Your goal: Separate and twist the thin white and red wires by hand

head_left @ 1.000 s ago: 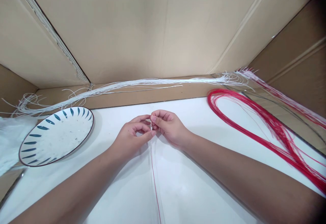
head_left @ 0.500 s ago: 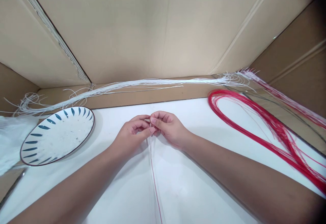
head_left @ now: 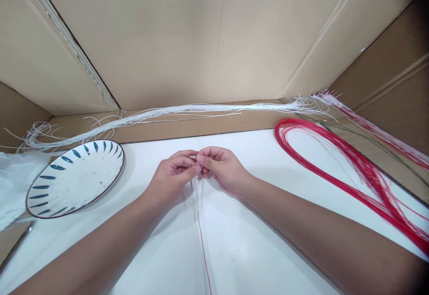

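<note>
At the middle of the white table, my left hand (head_left: 176, 172) and my right hand (head_left: 224, 169) meet, thumbs and fingertips pinched together. Between them is the top of a thin cord. Its upper stretch, a whitish section (head_left: 197, 194) that looks braided or wrapped, hangs below the fingertips. From there a fine red thread (head_left: 203, 250) runs down toward me and out of the frame. Pale, nearly see-through strands lie alongside it. Fingers cover the pinched end, so its exact shape is hidden.
An oval plate (head_left: 39, 188) with blue leaf marks holds small pale bits at left, beside a white plastic bag (head_left: 16, 183). White cords (head_left: 187, 108) lie along the back cardboard. A red thread bundle (head_left: 311, 165) loops at right; red-and-white strands (head_left: 375, 127) lie behind it.
My left thumb has shifted slightly up and left, and the hanging cord has swung a little to the left. Both hands stay pinched at the same place.
</note>
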A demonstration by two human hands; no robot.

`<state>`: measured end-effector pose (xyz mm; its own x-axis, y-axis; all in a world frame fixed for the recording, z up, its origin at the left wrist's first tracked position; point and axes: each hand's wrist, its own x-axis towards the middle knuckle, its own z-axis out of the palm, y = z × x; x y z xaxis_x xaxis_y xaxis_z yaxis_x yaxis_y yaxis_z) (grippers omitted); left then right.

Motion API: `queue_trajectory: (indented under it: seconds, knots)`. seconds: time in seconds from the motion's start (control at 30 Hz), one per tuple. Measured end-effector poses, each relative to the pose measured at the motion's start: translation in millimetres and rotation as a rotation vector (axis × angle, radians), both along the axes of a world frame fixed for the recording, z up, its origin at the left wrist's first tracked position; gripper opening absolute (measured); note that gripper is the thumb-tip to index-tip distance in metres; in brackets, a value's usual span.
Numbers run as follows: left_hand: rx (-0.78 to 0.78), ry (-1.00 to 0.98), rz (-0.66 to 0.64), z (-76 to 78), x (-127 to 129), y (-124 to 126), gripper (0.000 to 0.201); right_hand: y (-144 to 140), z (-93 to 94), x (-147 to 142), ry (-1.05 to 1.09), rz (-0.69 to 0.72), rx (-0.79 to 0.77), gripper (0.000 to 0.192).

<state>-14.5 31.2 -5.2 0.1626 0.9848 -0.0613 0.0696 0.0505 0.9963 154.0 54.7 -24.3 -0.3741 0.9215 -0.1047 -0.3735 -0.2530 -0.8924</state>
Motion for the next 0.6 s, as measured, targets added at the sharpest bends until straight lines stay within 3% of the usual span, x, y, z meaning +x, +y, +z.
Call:
queue_trajectory:
  seconds: [0.47,0.53,0.6]
  knots:
    - [-0.040,-0.026,-0.031,-0.4,-2.6,0.5,0.021,1.2,-3.0,1.5,-0.016,-0.004,0.012,0.042]
    - [-0.063,-0.067,-0.023,-0.5,-3.5,2.2,0.017,2.5,-3.3,3.6,-0.049,-0.014,0.108,0.036]
    - [-0.103,-0.122,-0.025,-0.1,-5.2,3.9,0.015,3.3,-3.6,6.9,-0.177,-0.041,0.370,0.026]
